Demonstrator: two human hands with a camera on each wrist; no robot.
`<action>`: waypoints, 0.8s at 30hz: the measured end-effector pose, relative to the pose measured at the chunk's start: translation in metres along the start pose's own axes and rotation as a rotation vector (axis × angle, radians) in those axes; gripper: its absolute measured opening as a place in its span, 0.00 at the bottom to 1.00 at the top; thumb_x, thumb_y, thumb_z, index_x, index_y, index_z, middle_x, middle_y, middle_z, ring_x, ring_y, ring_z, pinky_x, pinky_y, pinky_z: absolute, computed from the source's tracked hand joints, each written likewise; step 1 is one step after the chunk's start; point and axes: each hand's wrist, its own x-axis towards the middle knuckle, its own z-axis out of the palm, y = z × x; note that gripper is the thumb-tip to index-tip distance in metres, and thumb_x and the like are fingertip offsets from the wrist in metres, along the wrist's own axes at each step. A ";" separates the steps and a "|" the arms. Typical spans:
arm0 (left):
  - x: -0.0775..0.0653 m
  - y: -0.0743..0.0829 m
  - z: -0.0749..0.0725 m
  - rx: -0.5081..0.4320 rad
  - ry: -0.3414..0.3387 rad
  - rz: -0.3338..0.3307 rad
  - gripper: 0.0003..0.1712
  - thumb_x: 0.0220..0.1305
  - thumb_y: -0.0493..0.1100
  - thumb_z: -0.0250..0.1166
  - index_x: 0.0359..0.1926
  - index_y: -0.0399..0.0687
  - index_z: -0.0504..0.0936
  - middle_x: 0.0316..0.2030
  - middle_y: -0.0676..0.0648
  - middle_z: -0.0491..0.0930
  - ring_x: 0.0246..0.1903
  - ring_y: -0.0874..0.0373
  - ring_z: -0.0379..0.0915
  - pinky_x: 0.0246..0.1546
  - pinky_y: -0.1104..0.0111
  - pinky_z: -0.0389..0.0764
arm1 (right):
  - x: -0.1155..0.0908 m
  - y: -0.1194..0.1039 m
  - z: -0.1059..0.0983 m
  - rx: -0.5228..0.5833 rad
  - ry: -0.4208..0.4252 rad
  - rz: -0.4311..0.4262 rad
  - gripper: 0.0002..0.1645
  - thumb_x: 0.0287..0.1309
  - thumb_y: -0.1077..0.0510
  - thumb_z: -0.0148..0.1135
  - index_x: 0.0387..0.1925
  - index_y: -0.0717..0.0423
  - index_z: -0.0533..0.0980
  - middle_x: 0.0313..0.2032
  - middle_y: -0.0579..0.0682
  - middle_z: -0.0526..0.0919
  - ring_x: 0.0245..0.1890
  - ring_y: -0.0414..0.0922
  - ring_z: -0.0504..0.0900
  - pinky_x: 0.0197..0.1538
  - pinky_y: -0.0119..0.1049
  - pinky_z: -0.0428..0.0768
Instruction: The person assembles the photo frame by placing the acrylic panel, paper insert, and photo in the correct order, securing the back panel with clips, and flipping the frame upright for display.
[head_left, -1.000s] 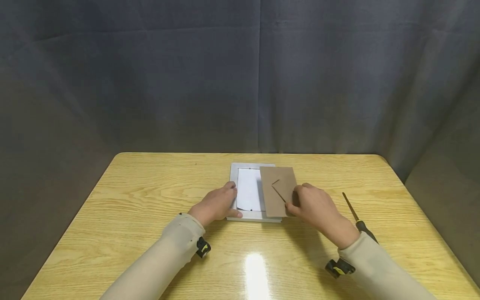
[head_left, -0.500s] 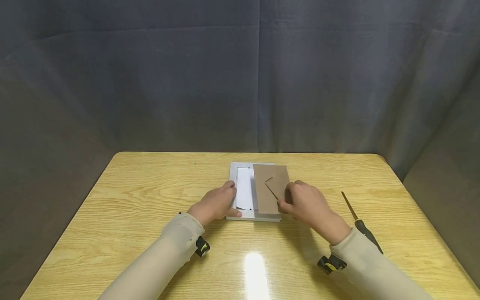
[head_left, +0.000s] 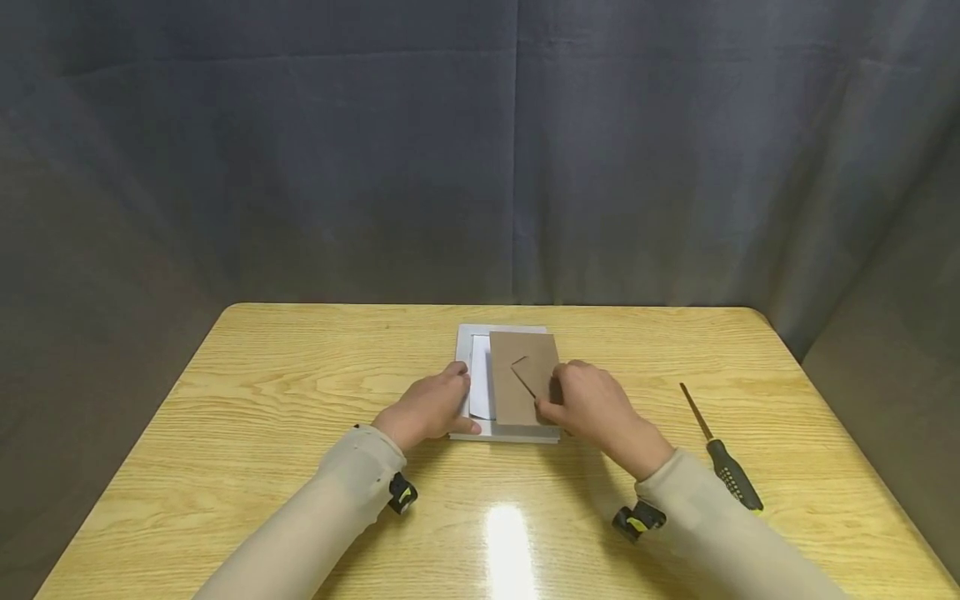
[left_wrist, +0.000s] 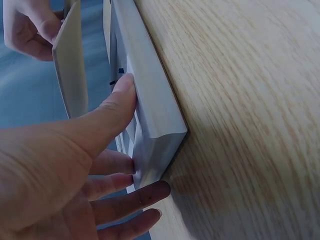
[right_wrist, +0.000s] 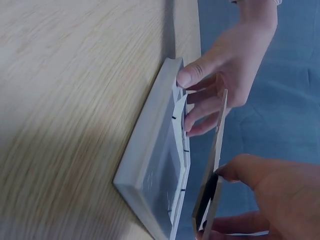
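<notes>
A white picture frame (head_left: pixel 463 343) lies face down on the table, with a white sheet (head_left: pixel 481 383) inside it. My left hand (head_left: pixel 429 408) grips the frame's left side, thumb on the near rail in the left wrist view. Between thumb and fingers, my right hand (head_left: pixel 600 408) pinches the right edge of a brown backing board (head_left: pixel 536 377), which carries a thin dark L-shaped line. The right wrist view has the board (right_wrist: pixel 215 145) tilted and apart from the frame (right_wrist: pixel 145 150). Small dark tabs stick out along the frame's inner edge there.
A screwdriver (head_left: pixel 723 462) with a black handle lies on the wooden table (head_left: pixel 300 367), right of the frame. Dark grey cloth (head_left: pixel 375 167) hangs behind the table and at both sides.
My right hand has carried the backing board leftward, so it covers more of the white sheet. The left hand keeps its place on the frame. More of the screwdriver's handle shows.
</notes>
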 end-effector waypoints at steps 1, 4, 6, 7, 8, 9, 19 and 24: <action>0.000 0.000 0.000 0.000 0.004 0.001 0.44 0.48 0.61 0.67 0.60 0.36 0.72 0.66 0.36 0.61 0.56 0.44 0.70 0.55 0.57 0.72 | 0.001 -0.002 0.000 0.003 -0.005 -0.001 0.16 0.44 0.47 0.61 0.19 0.54 0.71 0.18 0.46 0.69 0.18 0.43 0.67 0.20 0.38 0.68; 0.000 0.000 0.001 -0.011 0.016 0.006 0.43 0.47 0.61 0.68 0.59 0.37 0.73 0.65 0.37 0.62 0.53 0.45 0.72 0.53 0.57 0.74 | 0.004 -0.007 0.002 0.016 -0.023 0.000 0.16 0.44 0.47 0.62 0.19 0.54 0.72 0.18 0.46 0.70 0.18 0.43 0.68 0.20 0.38 0.68; 0.000 0.000 0.001 -0.023 0.019 0.008 0.42 0.47 0.60 0.68 0.58 0.37 0.74 0.65 0.37 0.63 0.51 0.46 0.72 0.52 0.58 0.75 | 0.005 -0.010 0.004 0.025 -0.041 0.004 0.16 0.45 0.47 0.62 0.19 0.54 0.72 0.18 0.46 0.70 0.19 0.43 0.68 0.21 0.38 0.69; 0.000 -0.001 0.001 -0.026 0.020 0.010 0.42 0.47 0.60 0.68 0.57 0.38 0.74 0.64 0.37 0.63 0.50 0.47 0.73 0.51 0.58 0.75 | 0.006 -0.011 0.006 0.028 -0.050 0.007 0.16 0.45 0.47 0.61 0.20 0.54 0.72 0.18 0.46 0.70 0.19 0.43 0.68 0.21 0.37 0.69; 0.000 -0.001 0.001 -0.030 0.021 0.013 0.41 0.47 0.60 0.68 0.56 0.38 0.75 0.63 0.38 0.64 0.48 0.48 0.73 0.50 0.59 0.76 | 0.006 -0.012 0.007 0.030 -0.057 0.009 0.16 0.45 0.46 0.62 0.20 0.54 0.72 0.18 0.46 0.70 0.19 0.43 0.68 0.21 0.37 0.69; 0.001 -0.001 0.001 -0.030 0.021 0.013 0.40 0.47 0.60 0.69 0.55 0.38 0.75 0.63 0.38 0.65 0.46 0.49 0.73 0.49 0.59 0.76 | 0.007 -0.013 0.008 0.032 -0.065 0.011 0.16 0.45 0.46 0.61 0.20 0.54 0.72 0.19 0.46 0.71 0.19 0.43 0.69 0.21 0.37 0.69; 0.001 -0.001 0.002 -0.016 0.021 0.013 0.38 0.48 0.58 0.70 0.55 0.38 0.76 0.57 0.42 0.68 0.40 0.55 0.71 0.44 0.63 0.77 | 0.010 -0.017 0.014 0.043 -0.071 0.015 0.16 0.46 0.46 0.63 0.18 0.52 0.71 0.18 0.46 0.71 0.19 0.42 0.69 0.21 0.37 0.68; 0.001 -0.001 0.002 -0.023 0.019 0.015 0.38 0.47 0.58 0.70 0.56 0.40 0.75 0.56 0.43 0.68 0.40 0.55 0.71 0.45 0.63 0.77 | 0.014 -0.018 0.016 0.051 -0.081 0.012 0.16 0.46 0.46 0.62 0.18 0.53 0.71 0.18 0.45 0.71 0.18 0.42 0.69 0.21 0.36 0.68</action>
